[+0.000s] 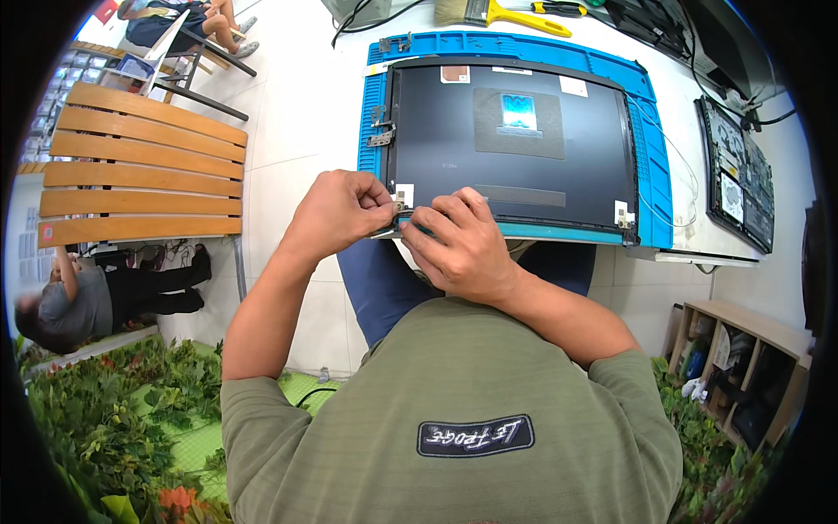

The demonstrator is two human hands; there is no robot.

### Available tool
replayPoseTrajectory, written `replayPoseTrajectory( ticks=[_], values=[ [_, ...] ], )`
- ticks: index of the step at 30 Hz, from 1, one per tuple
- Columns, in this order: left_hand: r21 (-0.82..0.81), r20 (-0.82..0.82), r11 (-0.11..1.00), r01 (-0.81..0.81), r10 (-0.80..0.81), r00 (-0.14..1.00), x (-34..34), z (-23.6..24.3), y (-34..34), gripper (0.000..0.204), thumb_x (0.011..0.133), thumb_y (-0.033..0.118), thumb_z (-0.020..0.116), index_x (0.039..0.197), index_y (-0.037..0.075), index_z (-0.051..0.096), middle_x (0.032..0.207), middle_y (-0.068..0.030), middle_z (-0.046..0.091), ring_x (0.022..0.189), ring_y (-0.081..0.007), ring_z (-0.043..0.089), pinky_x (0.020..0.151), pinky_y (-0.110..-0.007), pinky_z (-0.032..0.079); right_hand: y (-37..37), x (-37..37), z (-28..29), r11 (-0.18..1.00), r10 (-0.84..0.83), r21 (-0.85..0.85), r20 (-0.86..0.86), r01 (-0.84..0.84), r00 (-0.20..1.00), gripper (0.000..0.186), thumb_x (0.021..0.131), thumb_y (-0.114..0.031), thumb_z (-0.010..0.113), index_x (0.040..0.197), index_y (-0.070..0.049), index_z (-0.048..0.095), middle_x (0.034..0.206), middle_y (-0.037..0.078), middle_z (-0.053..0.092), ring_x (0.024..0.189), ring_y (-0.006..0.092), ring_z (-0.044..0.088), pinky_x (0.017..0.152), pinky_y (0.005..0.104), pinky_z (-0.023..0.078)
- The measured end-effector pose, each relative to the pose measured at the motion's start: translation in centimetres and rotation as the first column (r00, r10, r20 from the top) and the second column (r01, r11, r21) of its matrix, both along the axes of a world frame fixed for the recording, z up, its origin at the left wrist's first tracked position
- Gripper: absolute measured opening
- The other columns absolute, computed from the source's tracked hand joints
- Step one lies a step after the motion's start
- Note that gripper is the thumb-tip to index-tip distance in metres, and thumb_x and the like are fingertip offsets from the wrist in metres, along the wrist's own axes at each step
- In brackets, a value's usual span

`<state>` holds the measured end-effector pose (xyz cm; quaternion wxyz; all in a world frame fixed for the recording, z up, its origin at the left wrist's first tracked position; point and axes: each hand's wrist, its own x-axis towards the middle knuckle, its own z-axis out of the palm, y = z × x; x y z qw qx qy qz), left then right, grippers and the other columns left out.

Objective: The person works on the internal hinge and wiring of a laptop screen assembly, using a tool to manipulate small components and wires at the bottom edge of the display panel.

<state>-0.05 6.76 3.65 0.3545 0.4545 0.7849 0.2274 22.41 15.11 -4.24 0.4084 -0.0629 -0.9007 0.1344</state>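
Note:
A black laptop lid panel (515,140) lies inside-up on a blue work mat (650,131) on a white table. Both hands meet at the panel's near left corner. My left hand (336,210) pinches a small metal hinge piece (400,207) at that corner. My right hand (458,244) presses its fingers on the panel's near edge right beside it. Another metal hinge (380,131) lies at the panel's far left edge. A small bracket (623,216) sits at the near right corner.
An open laptop base (738,175) lies to the right, with thin white cables running to it. A yellow-handled brush (506,13) and a screwdriver (554,8) lie at the back. A wooden bench (140,166) stands left, a person beneath it. A low shelf (742,367) sits at right.

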Motion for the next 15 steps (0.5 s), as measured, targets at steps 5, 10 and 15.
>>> replayPoseTrajectory(
  ticks=[5, 10, 15],
  values=[
    [-0.029, 0.093, 0.999, -0.026, 0.029, 0.995, -0.4, -0.2, 0.1, 0.02, 0.091, 0.018, 0.091, 0.092, -0.001, 0.083, 0.076, -0.0057, 0.078, 0.067, -0.0109, 0.069, 0.061, -0.031, 0.054, -0.1, -0.1, 0.3, 0.994, 0.004, -0.111, 0.02, -0.002, 1.0, 0.025, 0.086, -0.016, 0.093, 0.105, -0.005, 0.079, 0.108, 0.008, 0.074, 0.107, 0.0295, 0.068, 0.102, 0.0514, 0.051],
    [-0.016, 0.095, 0.999, -0.042, 0.043, 0.995, -0.1, -0.5, 0.0, 0.019, 0.094, 0.011, 0.091, 0.088, 0.001, 0.076, 0.073, -0.001, 0.072, 0.063, -0.0038, 0.061, 0.054, -0.024, 0.046, -0.1, -0.2, 1.0, 0.989, -0.013, -0.147, 0.038, 0.018, 0.999, 0.027, 0.085, -0.018, 0.094, 0.103, -0.006, 0.078, 0.105, 0.009, 0.073, 0.106, 0.0301, 0.067, 0.103, 0.0518, 0.05],
    [-0.089, 0.109, 0.996, -0.014, 0.024, 0.994, -0.2, 0.1, 0.9, 0.017, 0.092, 0.009, 0.087, 0.087, 0.002, 0.073, 0.071, -0.0013, 0.07, 0.059, -0.0056, 0.061, 0.052, -0.025, 0.045, 0.3, -0.3, 1.1, 0.993, -0.02, -0.117, 0.109, 0.033, 0.994, 0.028, 0.085, -0.019, 0.094, 0.104, -0.006, 0.079, 0.104, 0.008, 0.069, 0.104, 0.0303, 0.065, 0.104, 0.0508, 0.049]
  ],
)
